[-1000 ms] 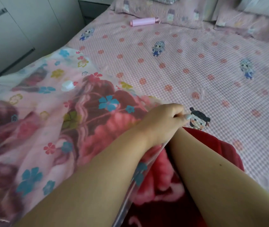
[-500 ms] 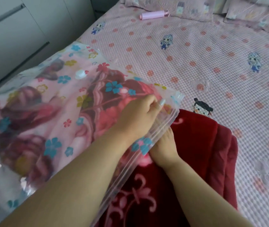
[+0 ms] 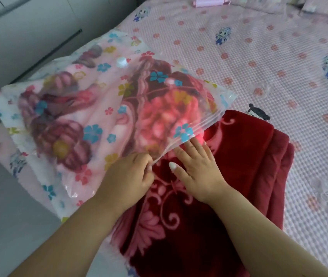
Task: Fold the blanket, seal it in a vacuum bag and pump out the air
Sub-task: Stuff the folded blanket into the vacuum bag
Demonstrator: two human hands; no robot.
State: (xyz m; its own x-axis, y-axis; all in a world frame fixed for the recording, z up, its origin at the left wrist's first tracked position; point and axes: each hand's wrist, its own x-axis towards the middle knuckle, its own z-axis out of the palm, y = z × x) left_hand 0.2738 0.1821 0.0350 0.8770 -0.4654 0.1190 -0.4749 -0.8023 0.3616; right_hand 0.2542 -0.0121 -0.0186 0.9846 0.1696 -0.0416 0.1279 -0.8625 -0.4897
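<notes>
On the bed (image 3: 259, 56), one red blanket (image 3: 229, 176) lay half inside one flowered bag (image 3: 83, 108), whose open edge the left hand (image 3: 128, 176) pinched with fingers together, while the right hand (image 3: 198, 168) pressed flat, fingers spread, on the blanket beside it.

Both bare forearms reached in from the bottom edge, angled toward each other. The left hand (image 3: 128, 174) was curled into a loose fist, thumb and fingers pinched together at its upper right. The right hand (image 3: 197, 166) lay flat, palm down, fingers spread and pointing up-left, just beside the left.
</notes>
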